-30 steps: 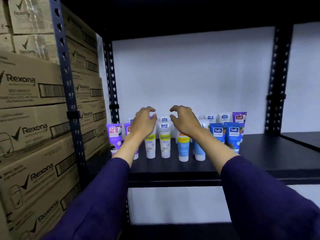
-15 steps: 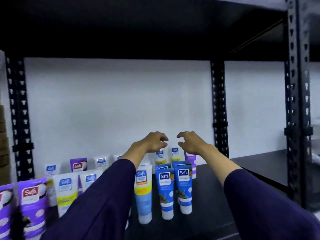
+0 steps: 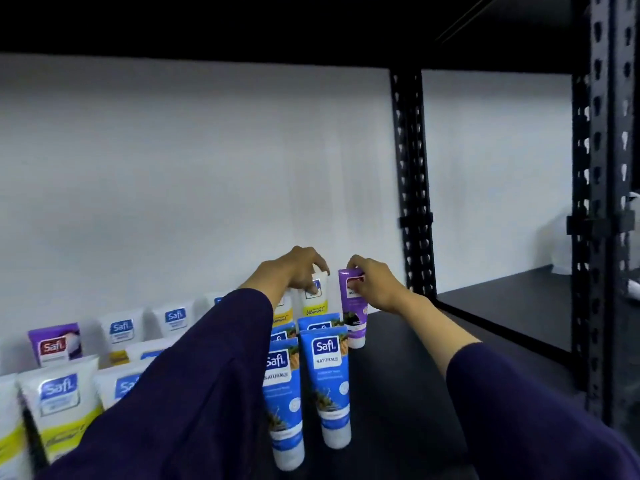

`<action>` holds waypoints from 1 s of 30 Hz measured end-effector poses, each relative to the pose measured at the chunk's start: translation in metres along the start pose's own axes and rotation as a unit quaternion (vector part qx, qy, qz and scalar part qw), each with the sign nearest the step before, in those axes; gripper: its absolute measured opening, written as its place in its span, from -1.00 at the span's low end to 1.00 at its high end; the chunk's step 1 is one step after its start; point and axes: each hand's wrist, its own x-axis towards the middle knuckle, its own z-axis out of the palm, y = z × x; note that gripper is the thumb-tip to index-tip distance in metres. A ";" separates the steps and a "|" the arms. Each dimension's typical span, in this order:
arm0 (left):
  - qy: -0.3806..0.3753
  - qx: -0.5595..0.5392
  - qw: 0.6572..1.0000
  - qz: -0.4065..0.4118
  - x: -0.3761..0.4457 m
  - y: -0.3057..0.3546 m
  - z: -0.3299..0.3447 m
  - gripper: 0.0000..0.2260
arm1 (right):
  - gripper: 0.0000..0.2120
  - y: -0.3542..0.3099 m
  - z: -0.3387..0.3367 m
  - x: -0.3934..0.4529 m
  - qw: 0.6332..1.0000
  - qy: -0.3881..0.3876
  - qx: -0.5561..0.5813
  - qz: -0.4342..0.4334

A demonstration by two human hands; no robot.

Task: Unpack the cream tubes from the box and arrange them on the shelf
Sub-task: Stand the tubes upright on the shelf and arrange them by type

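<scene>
Purple tube in hand: 1, purple tube (image 3: 353,306), upright on its white cap at the right end of the back row, just beside a white-and-yellow tube.
Right hand: right hand (image 3: 375,287), fingers and thumb curled round the top of that purple tube, pinching its crimped end.
White-and-yellow tube in hand: 1, white-and-yellow tube (image 3: 314,299), upright, partly behind the blue tubes.
Left hand: left hand (image 3: 294,271), fingertips closed on the upper edge of the white-and-yellow tube.
Blue tubes: 4 visible, blue "Safi Naturals" tubes (image 3: 329,379), standing cap-down in two columns, front pair touching side by side; rear pair (image 3: 317,325) mostly hidden.
Other white tubes: at least 6 in part view, white tubes (image 3: 57,407) to the left, some cut off by the sleeve; exact count cannot be told.
Second purple tube: 1, far-left purple tube (image 3: 55,344), back row.
Shelf: 1 black shelf board (image 3: 415,393), bearing all the tubes.
Uprights: 2 perforated black posts (image 3: 412,188).
Sleeves: 2 dark purple sleeves (image 3: 194,393).
Backing: white wall (image 3: 194,174).
</scene>
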 end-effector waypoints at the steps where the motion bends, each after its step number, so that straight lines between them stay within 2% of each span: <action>1: -0.001 -0.004 1.000 0.007 -0.002 0.001 -0.002 -0.57 | -0.88 0.001 0.000 -0.001 1.000 0.007 0.012 -0.001; 5: 0.036 -0.021 0.999 0.034 -0.014 0.010 -0.014 -0.66 | -0.84 -0.006 -0.009 -0.013 0.999 0.047 0.010 -0.012; 9: 0.145 -0.053 0.986 0.060 -0.034 0.021 -0.043 -0.73 | -0.84 -0.026 -0.037 -0.025 0.990 0.136 0.010 -0.033; 13: 0.257 -0.086 0.960 0.077 -0.073 0.039 -0.087 -0.72 | -0.82 -0.068 -0.076 -0.037 0.972 0.219 0.005 -0.081; 18: 0.327 -0.113 0.935 0.082 -0.153 0.053 -0.130 -0.71 | -0.66 -0.134 -0.110 -0.062 0.949 0.275 0.080 -0.135; 22: 0.317 -0.111 0.940 0.060 -0.227 0.049 -0.134 -0.68 | -0.68 -0.176 -0.111 -0.093 0.946 0.260 0.139 -0.135; 26: 0.256 -0.092 0.962 0.031 -0.288 0.035 -0.115 -0.66 | -0.72 -0.199 -0.083 -0.129 0.946 0.219 0.172 -0.165; 30: 0.186 -0.071 0.980 -0.020 -0.323 0.013 -0.086 -0.65 | -0.73 -0.206 -0.045 -0.156 0.950 0.177 0.204 -0.155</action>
